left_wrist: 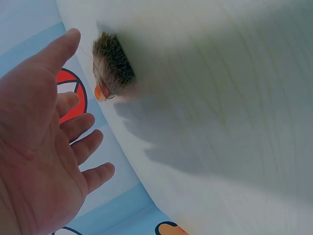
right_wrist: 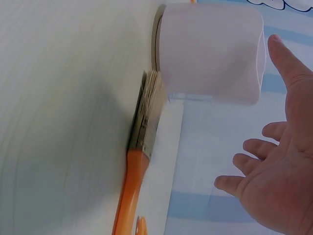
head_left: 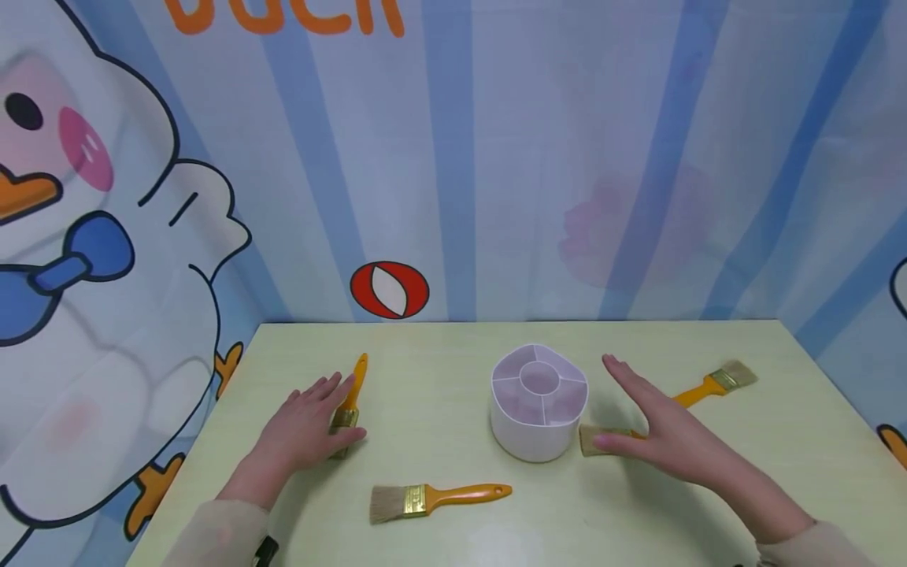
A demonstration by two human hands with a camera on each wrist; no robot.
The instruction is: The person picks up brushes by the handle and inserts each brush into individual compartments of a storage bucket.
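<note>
My left hand [head_left: 305,425] hovers over a paintbrush [head_left: 350,398] with a yellow-orange handle, its fingers loosely spread and the palm holding nothing. In the left wrist view that brush's bristles [left_wrist: 112,61] lie beyond the thumb, with a gap between. A white round holder [head_left: 536,437] with several compartments stands upright on the table. To its right my right hand [head_left: 666,437] is spread above another paintbrush [head_left: 601,441], partly hidden by the thumb. The right wrist view shows this brush [right_wrist: 143,132] flat on the table beside the holder [right_wrist: 210,54], apart from the bare fingers.
A third paintbrush [head_left: 453,500] lies crosswise near the front of the pale table [head_left: 425,394], bristles to the left. One more paintbrush [head_left: 730,379] lies at the back right, its handle partly behind the right hand. A cartoon-printed curtain [head_left: 510,157] hangs behind the table.
</note>
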